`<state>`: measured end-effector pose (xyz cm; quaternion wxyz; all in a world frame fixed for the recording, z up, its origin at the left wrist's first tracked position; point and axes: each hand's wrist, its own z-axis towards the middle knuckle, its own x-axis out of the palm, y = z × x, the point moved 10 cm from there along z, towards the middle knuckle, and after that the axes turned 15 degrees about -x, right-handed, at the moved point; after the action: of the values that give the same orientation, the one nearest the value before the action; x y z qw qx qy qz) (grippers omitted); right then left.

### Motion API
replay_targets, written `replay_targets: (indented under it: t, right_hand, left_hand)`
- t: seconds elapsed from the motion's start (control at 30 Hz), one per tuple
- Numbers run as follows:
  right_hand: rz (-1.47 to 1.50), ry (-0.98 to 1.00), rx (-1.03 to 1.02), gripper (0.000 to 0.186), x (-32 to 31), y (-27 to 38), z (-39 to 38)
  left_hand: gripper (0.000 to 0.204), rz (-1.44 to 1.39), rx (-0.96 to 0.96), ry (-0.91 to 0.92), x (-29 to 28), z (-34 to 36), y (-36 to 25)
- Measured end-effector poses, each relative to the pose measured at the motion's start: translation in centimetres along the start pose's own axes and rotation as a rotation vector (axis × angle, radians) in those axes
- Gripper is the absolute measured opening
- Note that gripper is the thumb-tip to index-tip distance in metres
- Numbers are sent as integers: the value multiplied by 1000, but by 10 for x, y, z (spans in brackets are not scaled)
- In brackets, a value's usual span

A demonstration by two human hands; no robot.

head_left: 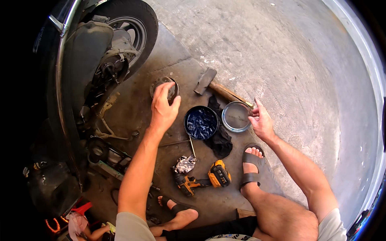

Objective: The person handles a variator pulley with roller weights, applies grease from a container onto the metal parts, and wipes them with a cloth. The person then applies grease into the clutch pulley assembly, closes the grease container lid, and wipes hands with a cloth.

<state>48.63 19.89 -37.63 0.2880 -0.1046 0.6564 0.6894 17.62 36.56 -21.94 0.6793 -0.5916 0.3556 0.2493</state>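
My left hand (164, 107) is over a round, greasy metal part (154, 89) on the floor, thumb and fingers apart and curved above it. Whether the fingertips touch the part is hard to see. With thumb and fingers at its rim, my right hand (263, 123) holds a round clear lid (236, 116). Just left of the lid stands an open round tub (201, 123) of dark blue grease, beside a crumpled black cloth (221, 144).
A hammer (219, 88) with a wooden handle lies beyond the lid. Nearer me are a yellow-black cordless drill (193, 182), a crumpled patterned rag (185, 164) and a thin metal rod (192, 147). A scooter's wheel (150, 28) and exposed mechanism (110, 70) stand at left.
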Motion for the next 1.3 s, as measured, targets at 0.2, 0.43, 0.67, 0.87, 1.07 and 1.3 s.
replay_targets:
  t: [0.2,0.43,0.67,0.87,1.07,1.3]
  right_hand:
    - [92,-61,104,71,-11,5,2]
    - [305,98,-36,70,-38,87,30]
    - [565,242,25,64,14,153,30]
    - [567,227,9,59,21,155,30]
    - [519,210,2,57,19,147,21]
    - [524,199,61,57,19,124,15]
  left_hand:
    - [31,-195,-88,38,7,-48,-34]
    - [54,-725,-500,457,73,-114,-14]
    - [22,-1010,-819,297,51,-143,27]
    - [23,-399,-489,-204,-61,-101,74]
    - [21,131,31,-222,-29,-90,4]
    - [38,151,286,-16,36,-130,-32]
